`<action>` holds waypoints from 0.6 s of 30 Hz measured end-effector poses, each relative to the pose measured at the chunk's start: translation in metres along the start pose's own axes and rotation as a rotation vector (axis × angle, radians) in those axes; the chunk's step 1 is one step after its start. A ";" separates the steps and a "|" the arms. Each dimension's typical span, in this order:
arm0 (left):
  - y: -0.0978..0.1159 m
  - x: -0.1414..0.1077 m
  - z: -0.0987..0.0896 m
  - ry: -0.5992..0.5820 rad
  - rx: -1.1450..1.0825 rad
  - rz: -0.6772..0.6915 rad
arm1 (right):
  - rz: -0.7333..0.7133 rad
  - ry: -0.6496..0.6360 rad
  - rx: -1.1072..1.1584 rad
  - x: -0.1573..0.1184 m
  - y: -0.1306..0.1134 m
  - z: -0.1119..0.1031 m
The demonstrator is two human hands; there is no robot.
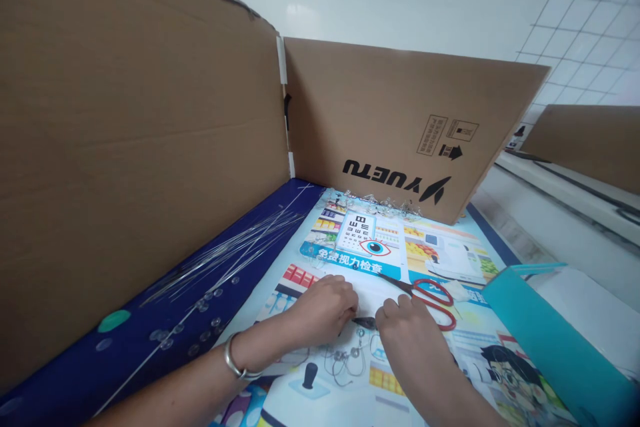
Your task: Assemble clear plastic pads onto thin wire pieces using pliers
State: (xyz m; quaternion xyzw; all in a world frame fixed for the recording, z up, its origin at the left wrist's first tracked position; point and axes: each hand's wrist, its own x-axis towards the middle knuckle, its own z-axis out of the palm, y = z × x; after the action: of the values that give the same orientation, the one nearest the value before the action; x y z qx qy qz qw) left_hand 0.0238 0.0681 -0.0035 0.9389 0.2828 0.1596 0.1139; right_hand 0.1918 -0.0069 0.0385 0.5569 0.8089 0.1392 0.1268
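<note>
The left hand (320, 310) and right hand (404, 328) curl close to a small black tool (365, 322), grip unclear; a slip could disturb the wire loops (345, 355) at six o'clock.

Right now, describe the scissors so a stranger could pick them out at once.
Below the cardboard panel printed YUETU lies a colourful poster. On it, beside the right hand, rest the scissors, set apart by their bright red loop handles.

Left hand (323, 310) and right hand (407, 337) at small black pliers (365, 322) on a printed poster (440, 240), red-handled scissors (430, 300) just beside.
</note>
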 end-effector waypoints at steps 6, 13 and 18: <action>0.008 -0.002 0.004 0.023 0.141 -0.040 | -0.048 0.033 -0.016 0.001 0.000 0.004; 0.008 -0.004 0.003 -0.019 0.076 -0.084 | -0.051 0.035 -0.001 0.002 0.001 0.003; 0.002 -0.002 0.000 -0.043 0.004 -0.112 | -0.043 0.024 -0.001 0.001 0.000 0.002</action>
State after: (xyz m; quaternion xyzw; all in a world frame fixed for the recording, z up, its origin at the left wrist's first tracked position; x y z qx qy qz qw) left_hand 0.0229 0.0649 -0.0033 0.9251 0.3328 0.1321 0.1269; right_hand 0.1921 -0.0058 0.0370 0.5378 0.8220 0.1437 0.1202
